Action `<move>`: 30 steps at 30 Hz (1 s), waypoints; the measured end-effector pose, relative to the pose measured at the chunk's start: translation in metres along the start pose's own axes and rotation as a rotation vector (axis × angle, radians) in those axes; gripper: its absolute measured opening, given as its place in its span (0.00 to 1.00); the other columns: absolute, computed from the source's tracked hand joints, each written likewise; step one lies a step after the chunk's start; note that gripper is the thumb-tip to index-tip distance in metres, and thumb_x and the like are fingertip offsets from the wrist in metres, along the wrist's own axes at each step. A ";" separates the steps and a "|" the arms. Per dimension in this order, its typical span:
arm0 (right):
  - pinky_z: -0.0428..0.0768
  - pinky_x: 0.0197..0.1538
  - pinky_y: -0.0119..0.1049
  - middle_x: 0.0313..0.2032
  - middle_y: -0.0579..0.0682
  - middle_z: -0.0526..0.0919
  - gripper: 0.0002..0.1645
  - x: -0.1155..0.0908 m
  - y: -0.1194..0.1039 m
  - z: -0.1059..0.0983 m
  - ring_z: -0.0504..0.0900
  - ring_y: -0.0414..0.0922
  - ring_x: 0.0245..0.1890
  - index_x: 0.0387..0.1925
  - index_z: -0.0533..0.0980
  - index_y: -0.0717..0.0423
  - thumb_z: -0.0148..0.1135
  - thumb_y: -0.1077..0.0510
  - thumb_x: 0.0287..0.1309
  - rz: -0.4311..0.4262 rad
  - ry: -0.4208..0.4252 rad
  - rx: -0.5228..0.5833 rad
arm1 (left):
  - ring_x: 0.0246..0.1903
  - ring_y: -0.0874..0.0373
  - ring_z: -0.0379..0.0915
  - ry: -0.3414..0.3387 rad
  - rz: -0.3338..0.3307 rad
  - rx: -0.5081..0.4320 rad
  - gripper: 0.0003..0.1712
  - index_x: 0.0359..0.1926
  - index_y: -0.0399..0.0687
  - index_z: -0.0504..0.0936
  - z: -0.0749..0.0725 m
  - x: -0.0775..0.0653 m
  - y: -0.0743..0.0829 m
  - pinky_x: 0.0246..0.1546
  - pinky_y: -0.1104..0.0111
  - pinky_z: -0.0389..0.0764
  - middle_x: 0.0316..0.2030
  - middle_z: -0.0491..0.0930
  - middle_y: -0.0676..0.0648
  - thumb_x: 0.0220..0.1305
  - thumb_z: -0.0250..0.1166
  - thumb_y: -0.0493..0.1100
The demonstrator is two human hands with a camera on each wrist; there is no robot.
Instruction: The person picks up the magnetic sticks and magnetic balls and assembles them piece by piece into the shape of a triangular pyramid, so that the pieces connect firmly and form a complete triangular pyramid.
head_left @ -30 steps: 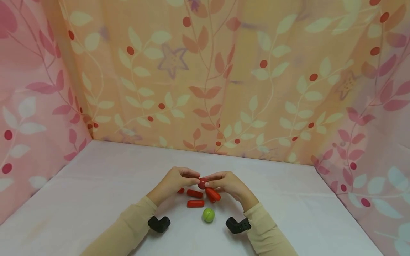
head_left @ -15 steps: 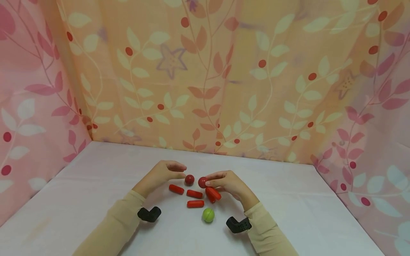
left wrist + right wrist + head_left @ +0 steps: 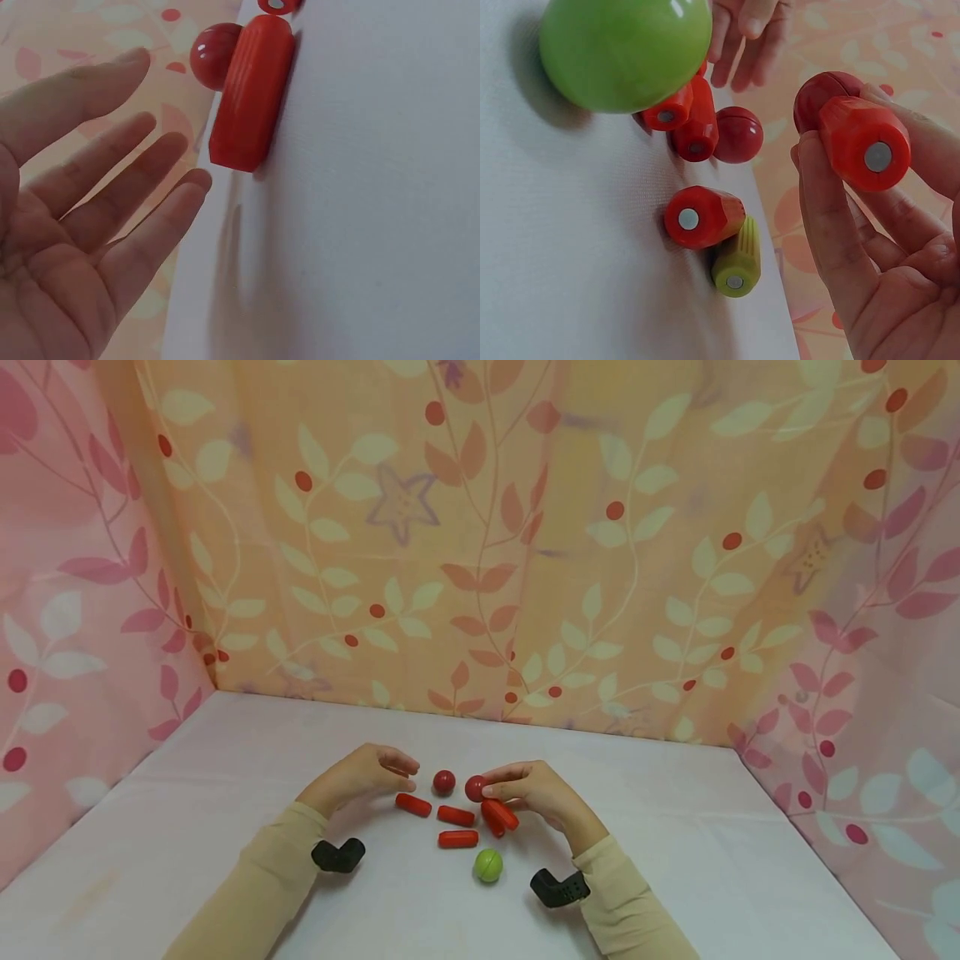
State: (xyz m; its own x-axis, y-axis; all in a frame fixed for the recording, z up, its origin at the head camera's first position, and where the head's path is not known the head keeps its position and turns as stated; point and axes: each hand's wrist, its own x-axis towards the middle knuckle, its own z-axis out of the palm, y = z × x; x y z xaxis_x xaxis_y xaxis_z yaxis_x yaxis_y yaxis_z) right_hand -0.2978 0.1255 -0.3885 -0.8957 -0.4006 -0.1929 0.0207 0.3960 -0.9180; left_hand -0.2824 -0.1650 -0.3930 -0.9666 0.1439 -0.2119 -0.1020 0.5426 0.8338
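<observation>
My right hand [image 3: 536, 792] pinches a red ball [image 3: 821, 97] between thumb and fingers. A red magnetic rod [image 3: 870, 146] with a silver disc in its end sticks out from that ball. Held up this way, the pair overlaps another red rod [image 3: 697, 214] on the table in the head view. My left hand [image 3: 366, 777] has its fingers loosely spread and nothing in them. Nearest to it lies a red rod [image 3: 253, 94], with a second red ball [image 3: 214, 54] just beyond.
Two more red rods [image 3: 456, 815] lie on the white table [image 3: 247, 760] between the hands. A green ball [image 3: 488, 865] rests nearer the body. In the right wrist view a yellow-green rod [image 3: 737, 262] shows beside a red one. Patterned cloth [image 3: 480, 527] walls the back and sides.
My left hand has drawn back leftward from the held ball, uncovering the second red ball and the leftmost rod. My right hand stays almost still with its ball and rod.
</observation>
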 end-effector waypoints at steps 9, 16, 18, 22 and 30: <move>0.84 0.50 0.41 0.48 0.52 0.88 0.21 -0.001 -0.001 -0.002 0.83 0.44 0.45 0.51 0.83 0.57 0.70 0.52 0.57 -0.003 -0.008 0.029 | 0.48 0.53 0.76 -0.022 -0.023 0.042 0.17 0.48 0.47 0.86 -0.001 0.001 -0.003 0.56 0.53 0.75 0.44 0.86 0.50 0.57 0.72 0.44; 0.85 0.49 0.40 0.48 0.53 0.88 0.21 0.000 0.001 -0.002 0.84 0.43 0.44 0.51 0.83 0.58 0.71 0.52 0.57 -0.008 -0.006 0.023 | 0.45 0.55 0.75 -0.076 -0.011 0.007 0.16 0.47 0.45 0.86 0.001 0.000 -0.006 0.51 0.62 0.76 0.41 0.86 0.51 0.56 0.73 0.41; 0.85 0.49 0.40 0.48 0.53 0.88 0.21 0.000 0.001 -0.002 0.84 0.43 0.44 0.51 0.83 0.58 0.71 0.52 0.57 -0.007 -0.004 0.021 | 0.45 0.55 0.75 -0.077 -0.010 0.008 0.16 0.47 0.45 0.87 0.002 0.000 -0.006 0.50 0.62 0.75 0.41 0.86 0.51 0.55 0.73 0.40; 0.85 0.49 0.41 0.48 0.53 0.88 0.22 0.000 0.001 -0.002 0.84 0.43 0.44 0.50 0.83 0.58 0.71 0.52 0.57 -0.007 -0.004 0.022 | 0.44 0.54 0.74 -0.085 0.003 0.022 0.15 0.45 0.45 0.87 0.004 0.000 -0.006 0.49 0.63 0.75 0.41 0.85 0.50 0.54 0.73 0.38; 0.84 0.50 0.40 0.46 0.52 0.88 0.20 0.000 0.001 -0.002 0.83 0.43 0.44 0.50 0.84 0.58 0.70 0.53 0.58 0.002 0.007 0.032 | 0.42 0.54 0.74 -0.069 0.009 0.084 0.15 0.44 0.48 0.89 0.009 -0.003 -0.004 0.47 0.62 0.75 0.38 0.86 0.51 0.53 0.74 0.36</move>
State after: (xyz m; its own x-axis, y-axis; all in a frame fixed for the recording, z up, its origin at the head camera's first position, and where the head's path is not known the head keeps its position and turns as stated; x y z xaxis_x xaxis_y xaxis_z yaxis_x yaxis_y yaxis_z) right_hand -0.2992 0.1278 -0.3891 -0.8988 -0.3938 -0.1925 0.0368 0.3699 -0.9283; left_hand -0.2774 -0.1605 -0.4003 -0.9487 0.2037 -0.2418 -0.0709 0.6082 0.7906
